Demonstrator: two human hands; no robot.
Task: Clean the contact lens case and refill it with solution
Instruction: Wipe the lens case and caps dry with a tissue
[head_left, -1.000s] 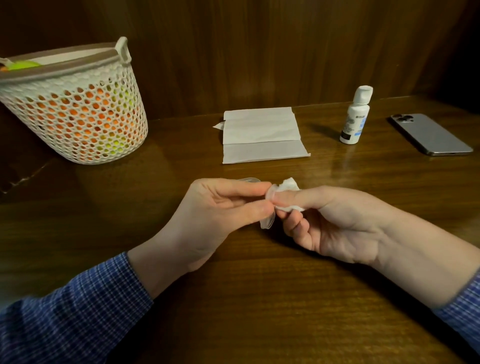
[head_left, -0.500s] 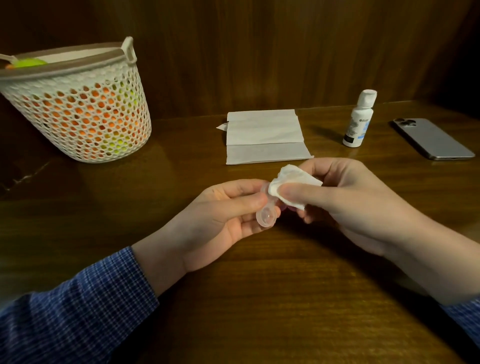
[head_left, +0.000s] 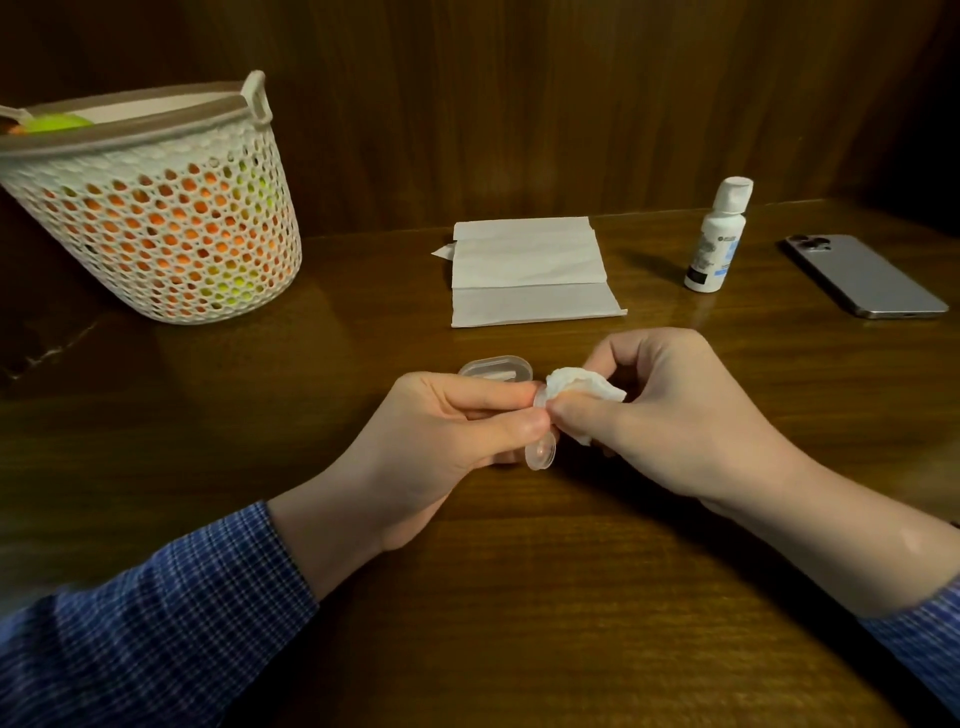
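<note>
My left hand (head_left: 457, 441) pinches a clear plastic contact lens case (head_left: 541, 454) between thumb and fingers, a little above the wooden table (head_left: 519, 597); one round well shows below the thumb. My right hand (head_left: 670, 415) holds a crumpled white tissue (head_left: 576, 387) pressed against the upper part of the case. A clear lid-like piece (head_left: 496, 368) lies on the table just behind my left hand. The white solution bottle (head_left: 717, 236) stands upright and capped at the back right.
A folded white paper napkin (head_left: 530, 273) lies behind the hands. A white mesh basket (head_left: 156, 218) with orange and green contents stands at the back left. A grey phone (head_left: 865, 275) lies face down at the far right. A wooden wall closes the back.
My right hand has turned the tissue against the case, rolling from knuckles-down to fingers curled over it. The left hand kept its grip. The clear lid behind it has come into view.
</note>
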